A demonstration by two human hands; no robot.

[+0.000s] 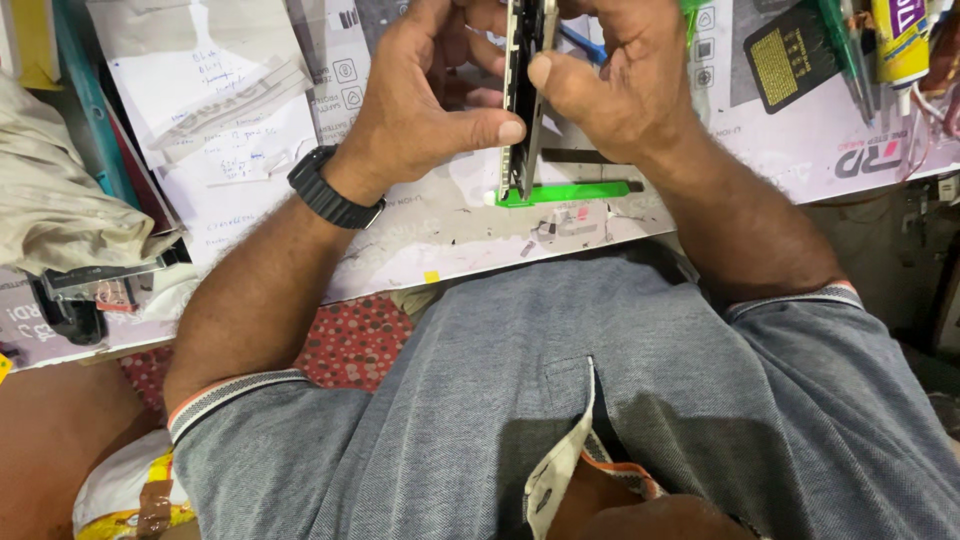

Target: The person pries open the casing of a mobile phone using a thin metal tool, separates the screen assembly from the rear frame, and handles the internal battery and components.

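A thin dark phone (523, 90) stands on edge over the white work mat (450, 230), held between both hands. My left hand (420, 100) grips it from the left, thumb pressed against its side; a black watch (330, 190) is on that wrist. My right hand (610, 80) grips it from the right, thumb on the phone's edge. The lower end of the phone rests by a flat green tool (570, 191) lying on the mat.
Papers with handwriting (230, 120) lie at the left, beside a crumpled beige cloth (60, 200). A glue tube (900, 45) and a dark chip card (790, 55) sit at the top right. A black tool (70, 300) lies at the left edge.
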